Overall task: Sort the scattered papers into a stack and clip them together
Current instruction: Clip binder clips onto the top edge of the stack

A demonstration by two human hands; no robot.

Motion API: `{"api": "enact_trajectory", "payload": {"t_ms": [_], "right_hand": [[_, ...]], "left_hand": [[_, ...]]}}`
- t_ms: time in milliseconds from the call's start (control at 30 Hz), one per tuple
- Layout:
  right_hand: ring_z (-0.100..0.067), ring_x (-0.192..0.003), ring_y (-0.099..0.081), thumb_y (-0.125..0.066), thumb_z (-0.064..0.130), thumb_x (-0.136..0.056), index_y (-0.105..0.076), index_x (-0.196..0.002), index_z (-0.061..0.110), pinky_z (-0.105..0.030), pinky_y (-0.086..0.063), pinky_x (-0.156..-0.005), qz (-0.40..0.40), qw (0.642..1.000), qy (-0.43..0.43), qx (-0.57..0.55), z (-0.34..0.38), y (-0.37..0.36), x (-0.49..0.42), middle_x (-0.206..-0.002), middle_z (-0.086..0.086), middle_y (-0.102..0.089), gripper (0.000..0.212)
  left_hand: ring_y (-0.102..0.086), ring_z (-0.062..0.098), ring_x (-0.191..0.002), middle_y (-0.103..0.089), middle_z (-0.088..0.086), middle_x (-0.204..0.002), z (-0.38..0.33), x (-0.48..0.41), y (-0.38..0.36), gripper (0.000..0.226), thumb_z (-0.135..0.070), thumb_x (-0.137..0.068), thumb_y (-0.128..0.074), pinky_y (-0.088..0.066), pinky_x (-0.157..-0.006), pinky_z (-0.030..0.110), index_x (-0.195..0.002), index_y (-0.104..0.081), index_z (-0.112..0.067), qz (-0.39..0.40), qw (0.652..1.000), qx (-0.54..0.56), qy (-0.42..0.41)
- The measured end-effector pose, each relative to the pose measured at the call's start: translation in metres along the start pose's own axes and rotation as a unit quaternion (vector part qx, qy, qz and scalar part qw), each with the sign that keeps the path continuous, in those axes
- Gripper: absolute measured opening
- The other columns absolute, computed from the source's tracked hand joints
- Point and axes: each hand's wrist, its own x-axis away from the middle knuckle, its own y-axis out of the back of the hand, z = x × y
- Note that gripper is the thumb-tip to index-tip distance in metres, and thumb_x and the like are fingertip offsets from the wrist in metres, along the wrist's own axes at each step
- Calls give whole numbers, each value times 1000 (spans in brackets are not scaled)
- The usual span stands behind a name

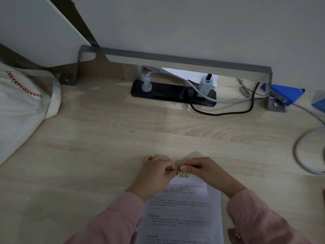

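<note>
A stack of white printed papers (pixel 181 210) lies on the wooden desk near the front edge, between my pink sleeves. A small yellow binder clip (pixel 183 174) sits on the middle of the stack's far edge. My left hand (pixel 156 170) pinches one of the clip's wire handles from the left. From the right, my right hand (pixel 200 170) has its thumb and fingers closed on the clip. Both hands cover the stack's far corners.
A black power strip (pixel 173 93) with plugs and cables lies under a grey metal shelf frame (pixel 175 59) at the back. A white cloth bag (pixel 22 106) lies at left. Blue objects (pixel 283 93) and a looping grey cable (pixel 302 155) are at right.
</note>
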Motion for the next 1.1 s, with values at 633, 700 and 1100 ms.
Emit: {"api": "enact_trajectory", "payload": {"t_ms": [633, 700, 1100], "right_hand": [[-7, -70, -57, -58, 80, -50, -57, -68, 38, -10, -41, -65, -304, 936, -106, 141, -104, 34, 152, -76, 1, -57, 46], [-9, -69, -58, -56, 85, -42, -52, -75, 41, -20, -43, -71, -299, 934, -132, 143, -115, 23, 159, -83, 5, -55, 55], [-8, -68, -58, -68, 11, -80, -56, -63, 19, -11, -42, -59, -328, 941, -78, 30, -97, 4, 128, -77, -1, -58, 22]], "left_hand": [[-43, 16, -117, -50, -5, -122, -55, -13, -49, 39, -44, -90, -47, -23, -100, 30, -120, -51, -21, -33, 984, -157, -72], [-43, 17, -115, -51, -5, -119, -62, -17, -52, 40, -50, -88, -47, -25, -99, 32, -115, -51, -21, -19, 980, -186, -61], [-55, 14, -80, -65, -4, -97, -71, -3, -41, 4, -21, -94, -42, -30, -92, 24, -95, -39, -23, 64, 993, -82, -63]]}}
